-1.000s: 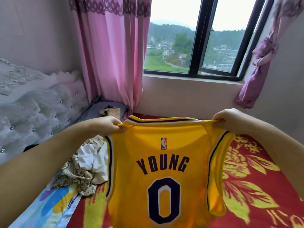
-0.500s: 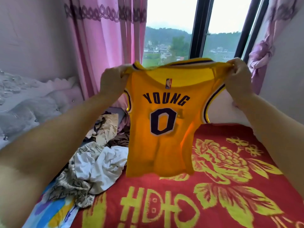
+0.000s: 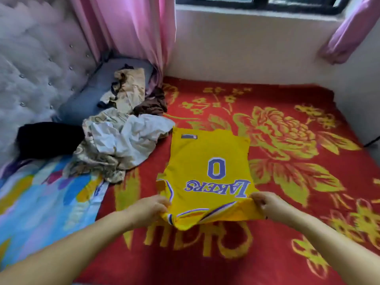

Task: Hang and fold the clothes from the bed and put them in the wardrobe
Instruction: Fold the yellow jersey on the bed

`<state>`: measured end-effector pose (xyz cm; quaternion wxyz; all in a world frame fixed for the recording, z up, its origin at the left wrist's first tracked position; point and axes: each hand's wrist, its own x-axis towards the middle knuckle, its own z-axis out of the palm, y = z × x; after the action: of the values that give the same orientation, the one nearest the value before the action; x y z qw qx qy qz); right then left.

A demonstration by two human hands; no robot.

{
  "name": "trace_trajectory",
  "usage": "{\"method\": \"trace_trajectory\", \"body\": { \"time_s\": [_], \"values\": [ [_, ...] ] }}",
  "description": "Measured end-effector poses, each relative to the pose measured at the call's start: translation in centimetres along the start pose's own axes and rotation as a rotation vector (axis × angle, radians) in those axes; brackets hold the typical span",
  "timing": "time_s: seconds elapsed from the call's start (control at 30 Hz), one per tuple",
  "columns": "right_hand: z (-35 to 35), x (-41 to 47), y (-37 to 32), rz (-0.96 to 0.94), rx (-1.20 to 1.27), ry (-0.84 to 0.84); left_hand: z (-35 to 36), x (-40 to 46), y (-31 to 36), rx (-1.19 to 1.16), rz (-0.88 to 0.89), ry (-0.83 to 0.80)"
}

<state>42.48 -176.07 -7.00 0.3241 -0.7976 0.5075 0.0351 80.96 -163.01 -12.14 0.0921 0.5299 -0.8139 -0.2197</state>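
Note:
A yellow basketball jersey lies flat on the red flowered blanket, front side up, with "LAKERS" and a purple 0 showing, its hem toward the window. My left hand pinches its left shoulder and my right hand pinches its right shoulder, both at the near end. A heap of crumpled clothes, white and beige patterned, lies just left of the jersey. More garments, beige and brown, sit behind the heap.
A black garment lies by the white tufted headboard. A blue patterned sheet covers the bed's left side. Pink curtains hang at the back; the wall under the window borders the bed's far edge.
The jersey was held up in the air with its back ("YOUNG 0") facing me; it has been flipped and laid down on the blanket, front up. My view has tilted down to the bed.

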Motion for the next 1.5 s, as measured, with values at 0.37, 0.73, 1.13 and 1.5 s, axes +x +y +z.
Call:
{"method": "trace_trajectory", "body": {
  "time_s": [0.37,0.73,1.13,1.5],
  "values": [
    [17.0,-5.0,6.8,0.047,-0.06,-0.564,14.1,-4.1,2.3,-0.132,-0.246,-0.816],
    [1.1,15.0,6.4,0.26,-0.034,-0.027,0.9,19.1,-10.8,0.156,-0.509,-0.332],
    [18.3,15.7,10.3,0.466,-0.145,0.115,17.1,14.9,-11.0,0.004,-1.025,-0.089],
    [18.8,14.7,18.8,0.997,0.374,0.369,20.4,10.1,-15.3,-0.605,-1.311,0.288]
  ]
}}
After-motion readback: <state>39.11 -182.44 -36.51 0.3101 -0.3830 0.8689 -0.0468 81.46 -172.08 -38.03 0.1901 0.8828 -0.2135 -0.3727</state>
